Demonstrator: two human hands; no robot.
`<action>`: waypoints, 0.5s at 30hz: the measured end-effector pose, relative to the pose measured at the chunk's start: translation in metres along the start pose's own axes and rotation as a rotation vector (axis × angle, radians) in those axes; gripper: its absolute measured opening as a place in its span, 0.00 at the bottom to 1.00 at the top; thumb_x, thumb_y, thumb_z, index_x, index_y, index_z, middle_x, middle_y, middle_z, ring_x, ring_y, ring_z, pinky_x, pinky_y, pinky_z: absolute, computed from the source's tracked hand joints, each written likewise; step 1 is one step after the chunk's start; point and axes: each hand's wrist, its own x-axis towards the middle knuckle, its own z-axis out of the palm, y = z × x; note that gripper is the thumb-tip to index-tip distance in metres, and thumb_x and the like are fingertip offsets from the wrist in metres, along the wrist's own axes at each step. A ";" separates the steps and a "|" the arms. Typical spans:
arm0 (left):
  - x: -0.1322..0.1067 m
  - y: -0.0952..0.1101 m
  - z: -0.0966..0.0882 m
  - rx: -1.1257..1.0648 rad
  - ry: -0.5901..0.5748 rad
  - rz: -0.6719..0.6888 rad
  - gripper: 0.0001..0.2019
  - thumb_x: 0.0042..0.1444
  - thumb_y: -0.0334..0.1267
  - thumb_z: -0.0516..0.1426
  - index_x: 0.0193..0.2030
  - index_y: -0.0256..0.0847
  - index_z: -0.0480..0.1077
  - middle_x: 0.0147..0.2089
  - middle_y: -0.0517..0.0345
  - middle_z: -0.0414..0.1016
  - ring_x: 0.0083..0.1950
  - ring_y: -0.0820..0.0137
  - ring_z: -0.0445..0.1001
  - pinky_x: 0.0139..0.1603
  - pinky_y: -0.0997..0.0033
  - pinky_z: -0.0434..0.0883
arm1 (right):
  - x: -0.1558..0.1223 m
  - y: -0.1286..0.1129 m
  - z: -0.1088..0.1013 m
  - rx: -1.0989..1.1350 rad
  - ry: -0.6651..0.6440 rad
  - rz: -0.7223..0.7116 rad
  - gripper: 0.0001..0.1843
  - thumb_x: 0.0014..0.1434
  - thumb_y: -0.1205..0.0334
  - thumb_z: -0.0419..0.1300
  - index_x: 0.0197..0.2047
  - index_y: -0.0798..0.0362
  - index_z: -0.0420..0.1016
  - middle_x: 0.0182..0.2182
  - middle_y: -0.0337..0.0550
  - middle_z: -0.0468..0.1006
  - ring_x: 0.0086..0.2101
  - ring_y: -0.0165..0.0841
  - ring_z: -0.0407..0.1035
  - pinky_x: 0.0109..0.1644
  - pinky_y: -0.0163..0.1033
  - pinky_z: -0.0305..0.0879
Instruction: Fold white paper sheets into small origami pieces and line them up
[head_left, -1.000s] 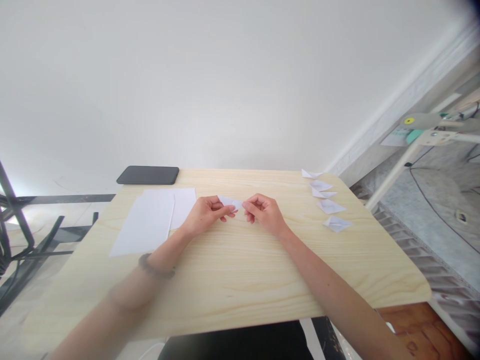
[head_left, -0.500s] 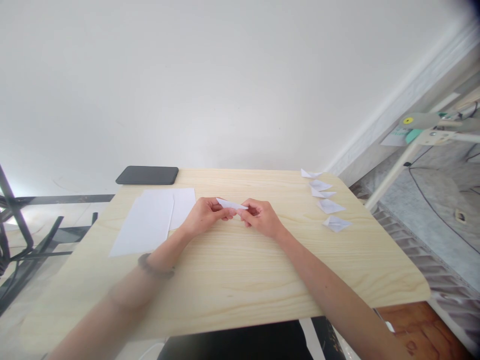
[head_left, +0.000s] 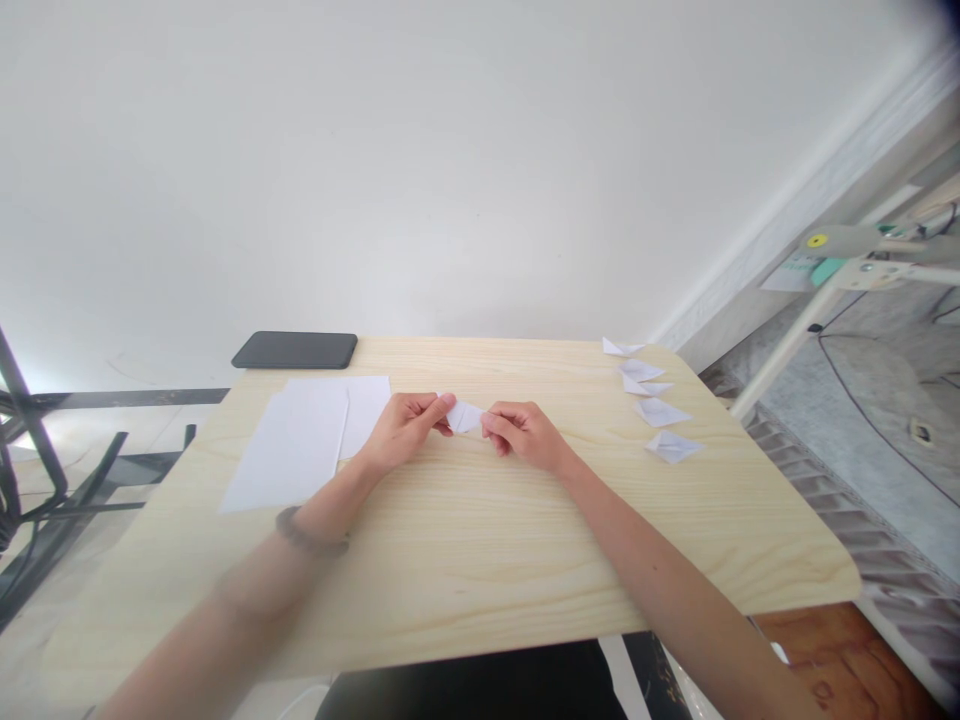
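Between my two hands is a small folded piece of white paper (head_left: pixel 465 417), held above the middle of the table. My left hand (head_left: pixel 409 428), with a dark band at the wrist, pinches its left end, the thumb lying on top. On the other end, my right hand (head_left: pixel 523 435) grips the tip between thumb and forefinger. Both hands cover the ends of the paper, so only its middle shows, with a crease across it. Several folded white paper boats (head_left: pixel 662 412) stand in a column toward the table's right side.
White sheets of paper (head_left: pixel 281 450) lie at the left, with a thin white strip (head_left: pixel 342 430) on them. Behind them a black phone (head_left: pixel 295 350) rests at the back left corner of the wooden table (head_left: pixel 465 560). A white wall (head_left: pixel 465 180) rises directly behind.
The folded paper has turned in my hands and now shows a broader, creased face instead of a long narrow edge. My left thumb has moved up onto it, and my fingertips are farther apart.
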 end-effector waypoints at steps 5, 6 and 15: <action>0.000 0.001 0.004 -0.078 -0.016 -0.028 0.19 0.52 0.50 0.51 0.31 0.34 0.72 0.29 0.54 0.74 0.30 0.70 0.72 0.33 0.71 0.69 | 0.000 0.000 -0.001 -0.031 -0.003 -0.008 0.17 0.56 0.52 0.49 0.25 0.56 0.67 0.14 0.34 0.62 0.17 0.22 0.57 0.21 0.29 0.55; 0.000 0.000 0.004 -0.110 -0.025 -0.029 0.17 0.51 0.49 0.53 0.35 0.35 0.71 0.30 0.55 0.74 0.30 0.70 0.72 0.33 0.71 0.69 | 0.000 0.001 0.000 -0.045 -0.008 -0.010 0.16 0.56 0.53 0.50 0.25 0.56 0.67 0.14 0.34 0.62 0.17 0.22 0.57 0.21 0.29 0.55; 0.001 -0.004 0.003 -0.100 0.035 0.020 0.13 0.47 0.45 0.58 0.33 0.35 0.72 0.28 0.55 0.74 0.28 0.72 0.70 0.29 0.74 0.67 | 0.000 -0.002 0.005 -0.335 0.056 -0.141 0.18 0.56 0.55 0.50 0.21 0.55 0.66 0.15 0.34 0.60 0.19 0.23 0.51 0.23 0.31 0.48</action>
